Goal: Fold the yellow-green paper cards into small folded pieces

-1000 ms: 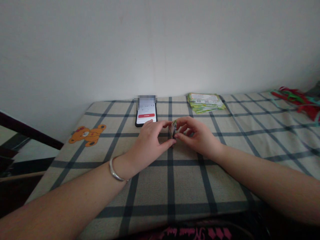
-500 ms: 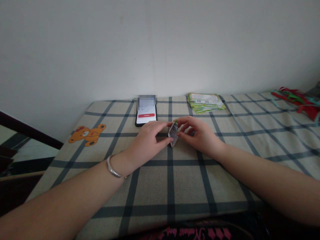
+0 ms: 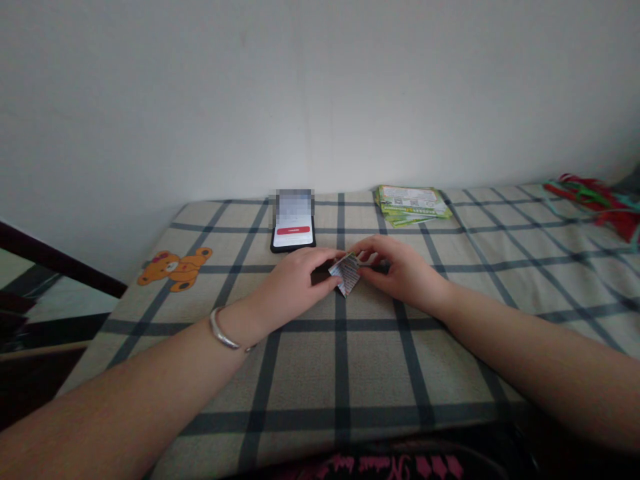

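Between my hands, over the middle of the checked cloth, is a small folded piece of printed paper (image 3: 346, 273), turned like a diamond with dark print and a little green at its top. My left hand (image 3: 303, 279), a silver bangle on its wrist, pinches the paper's left side between thumb and fingers. From the right, my right hand (image 3: 395, 268) grips the opposite edge with thumb and curled fingers. The fingertips behind the paper are partly hidden.
A phone (image 3: 293, 239) with a lit screen lies beyond my left hand. Stacked printed leaflets (image 3: 415, 203) lie by the wall. Red and green yarn-like strands (image 3: 607, 207) are at far right. A bear figure (image 3: 175, 269) is on the checked cloth (image 3: 300, 373) at left.
The paper has gone from a narrow, partly opened shape to a wider, flatter diamond facing me. Both hands have shifted only slightly and still hold it.
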Motion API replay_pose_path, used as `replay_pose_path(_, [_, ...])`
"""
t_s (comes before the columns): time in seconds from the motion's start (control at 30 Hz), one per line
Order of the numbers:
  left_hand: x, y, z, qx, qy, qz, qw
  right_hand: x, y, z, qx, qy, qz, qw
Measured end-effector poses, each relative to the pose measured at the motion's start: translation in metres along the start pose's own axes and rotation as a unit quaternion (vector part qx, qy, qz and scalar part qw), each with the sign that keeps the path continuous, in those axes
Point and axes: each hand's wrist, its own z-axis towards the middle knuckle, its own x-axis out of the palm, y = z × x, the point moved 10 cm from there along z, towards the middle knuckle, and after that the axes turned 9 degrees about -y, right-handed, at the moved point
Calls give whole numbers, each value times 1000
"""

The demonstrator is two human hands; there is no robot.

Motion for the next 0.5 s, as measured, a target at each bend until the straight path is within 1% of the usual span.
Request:
replay_pose_path(0.13, [0, -2, 1, 3, 8, 2, 1000, 1, 2, -1, -27, 15, -22, 999])
replay_pose_path(0.3, [0, -5, 1, 25, 10, 1, 1000, 3, 3, -2, -55, 31, -31, 997])
replay_pose_path(0.5, [1, -9, 1, 54, 17, 8, 998, 9, 8, -5, -77, 78, -30, 994])
